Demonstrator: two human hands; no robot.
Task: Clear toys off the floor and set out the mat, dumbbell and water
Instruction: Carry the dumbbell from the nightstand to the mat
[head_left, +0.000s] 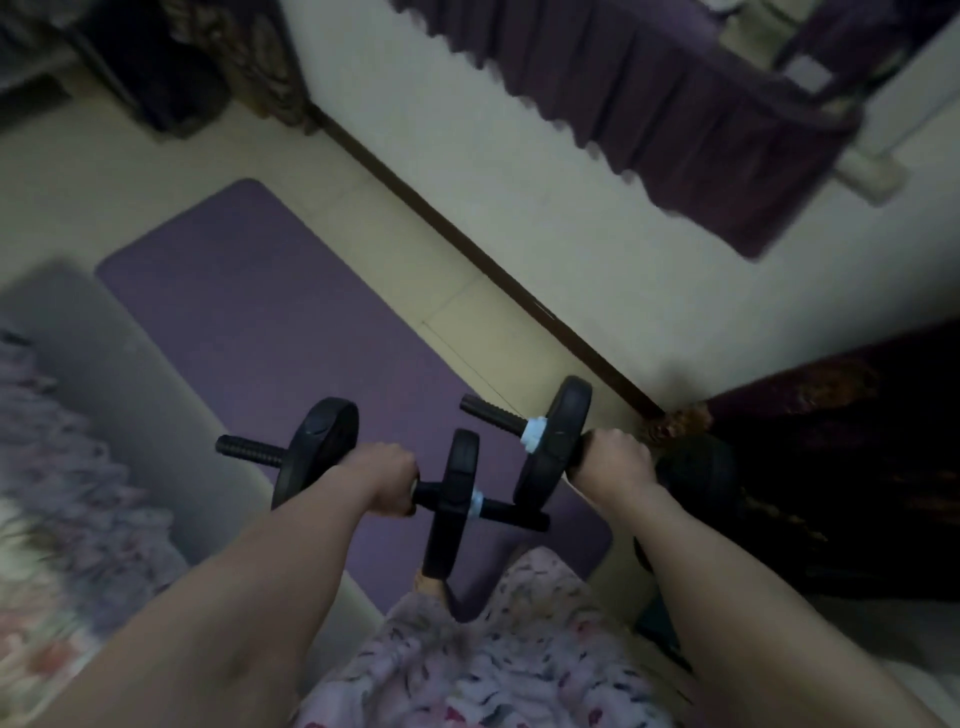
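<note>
A purple exercise mat (270, 332) lies flat on the pale tiled floor, running from the far left toward my feet. My left hand (387, 480) is closed around the handle of a black dumbbell (457, 478) with round plates, held above the near end of the mat. My right hand (618, 465) grips the handle of a second black dumbbell (553, 439), just to the right of the first. Both bars have a pale blue collar by a plate. No water bottle or toys can be seen.
A bed (119, 395) with a grey edge and floral bedding borders the mat on the left. A wall with a dark skirting board (467, 234) runs diagonally on the right, with purple curtains (701, 119) above. Dark furniture (841, 467) stands at the right.
</note>
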